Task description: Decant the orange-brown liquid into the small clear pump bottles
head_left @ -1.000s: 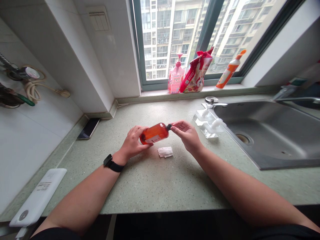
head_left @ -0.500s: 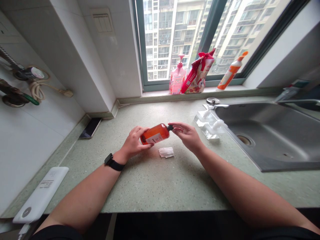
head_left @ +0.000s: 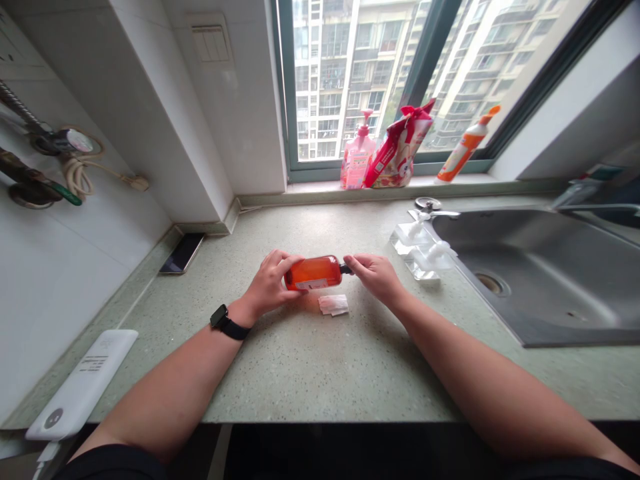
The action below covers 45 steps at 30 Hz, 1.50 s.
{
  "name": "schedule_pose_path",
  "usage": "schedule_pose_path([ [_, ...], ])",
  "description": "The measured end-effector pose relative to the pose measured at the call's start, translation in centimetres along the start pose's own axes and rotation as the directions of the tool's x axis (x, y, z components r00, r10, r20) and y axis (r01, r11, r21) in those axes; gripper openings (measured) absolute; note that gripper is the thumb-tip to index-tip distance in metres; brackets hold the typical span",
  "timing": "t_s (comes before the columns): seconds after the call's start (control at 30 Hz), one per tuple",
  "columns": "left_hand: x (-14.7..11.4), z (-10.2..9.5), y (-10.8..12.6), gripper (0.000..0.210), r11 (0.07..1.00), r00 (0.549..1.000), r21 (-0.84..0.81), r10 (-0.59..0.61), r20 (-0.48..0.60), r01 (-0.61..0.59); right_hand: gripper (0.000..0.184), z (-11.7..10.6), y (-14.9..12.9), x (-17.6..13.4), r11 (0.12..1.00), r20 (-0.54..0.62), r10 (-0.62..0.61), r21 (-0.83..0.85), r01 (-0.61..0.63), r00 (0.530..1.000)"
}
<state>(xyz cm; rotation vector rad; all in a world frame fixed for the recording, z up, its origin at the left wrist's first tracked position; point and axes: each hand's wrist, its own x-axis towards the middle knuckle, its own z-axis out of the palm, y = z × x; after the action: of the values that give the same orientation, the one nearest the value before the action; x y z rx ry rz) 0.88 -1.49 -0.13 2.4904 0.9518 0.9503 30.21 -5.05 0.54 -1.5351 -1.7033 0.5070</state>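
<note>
An orange see-through bottle [head_left: 316,270] with a pale label lies almost level above the counter, its neck pointing right. My left hand [head_left: 273,280] is wrapped round its base end, and a black watch sits on that wrist. At the other end, the fingers of my right hand [head_left: 375,273] are closed on the black cap [head_left: 345,269], hiding part of it. Just below the bottle a small folded white tissue [head_left: 333,305] rests on the counter [head_left: 310,373]. To the right of my right hand stand two clear pump dispensers [head_left: 417,233] with white pump heads.
A steel sink [head_left: 540,267] takes up the right side. On the windowsill are a pink pump bottle [head_left: 357,160], a red bag [head_left: 400,150] and an orange-and-white bottle [head_left: 463,150]. A phone [head_left: 183,253] and a white power bank [head_left: 85,380] lie on the left.
The bottle has turned from tilted up at the right to nearly level, and its label has rolled downward. My right hand's fingers have closed more tightly round the cap.
</note>
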Motion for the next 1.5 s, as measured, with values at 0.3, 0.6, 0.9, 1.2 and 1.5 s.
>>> schedule_pose_path([
  [0.3,0.0,-0.1,-0.2,0.063,0.998,0.997,0.016,-0.063,-0.037,0.064,0.056,-0.3,0.7,0.0,0.987,-0.136,-0.122,0.084,0.134,0.983],
  [0.6,0.0,0.1,-0.7,0.064,0.994,0.995,0.086,-0.064,-0.077,0.071,0.022,0.0,0.6,0.1,0.907,-0.079,-0.395,0.125,0.403,0.915],
  [0.9,0.0,-0.1,-0.5,0.063,0.993,0.997,0.110,-0.034,-0.071,0.041,0.052,0.4,2.2,0.7,0.958,0.012,-0.281,0.061,0.280,0.960],
  [1.2,0.0,0.0,-0.6,0.062,0.990,0.995,0.124,-0.064,-0.077,0.073,0.025,0.3,1.4,0.2,0.895,-0.038,-0.417,0.155,0.417,0.908],
  [1.5,0.1,-0.2,-0.4,0.065,0.992,0.997,0.105,-0.059,-0.058,0.065,0.032,0.3,2.3,0.6,0.934,-0.033,-0.354,0.033,0.355,0.935],
])
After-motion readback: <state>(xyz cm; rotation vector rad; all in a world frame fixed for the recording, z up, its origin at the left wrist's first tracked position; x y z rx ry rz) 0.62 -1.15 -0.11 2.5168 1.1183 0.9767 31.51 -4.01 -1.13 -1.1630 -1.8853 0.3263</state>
